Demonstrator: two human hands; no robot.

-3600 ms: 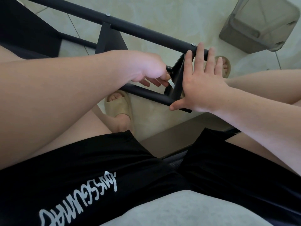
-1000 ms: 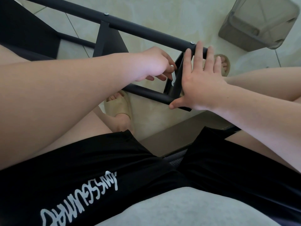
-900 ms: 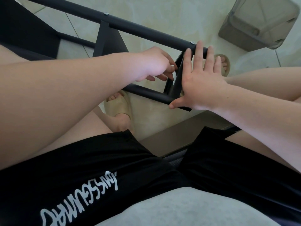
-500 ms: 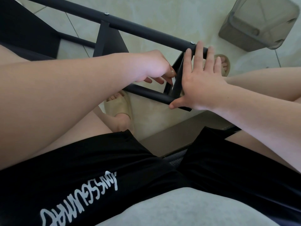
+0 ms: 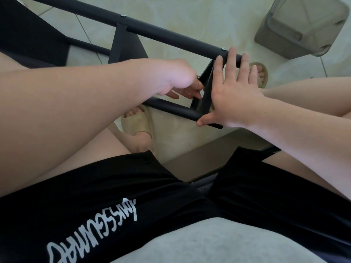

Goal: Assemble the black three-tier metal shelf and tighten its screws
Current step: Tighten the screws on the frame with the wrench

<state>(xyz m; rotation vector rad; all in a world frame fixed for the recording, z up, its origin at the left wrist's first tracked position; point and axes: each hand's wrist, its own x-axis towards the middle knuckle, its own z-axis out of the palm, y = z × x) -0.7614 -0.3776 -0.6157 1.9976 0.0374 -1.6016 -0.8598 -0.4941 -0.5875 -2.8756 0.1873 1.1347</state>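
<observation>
view: head only | faces: forward, steeply down | range: close above left hand point(image 5: 178, 78) and right hand point(image 5: 233, 97) | edges: seemingly bowed

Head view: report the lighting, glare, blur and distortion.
Head view: soft, even daylight with no hard shadows. There is a faint sheen on the pale floor tiles, while the matte black metal shelf frame shows no glare. The wide-angle lens enlarges the near forearms. The left hand shades its own fingertips, and the right hand is crisp, without motion blur.

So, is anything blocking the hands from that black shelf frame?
Nothing visible does. The right hand lies flat against the end panel of the black shelf frame, and the left hand reaches that panel's other side. Whether its fingers hold anything is hidden.
</observation>
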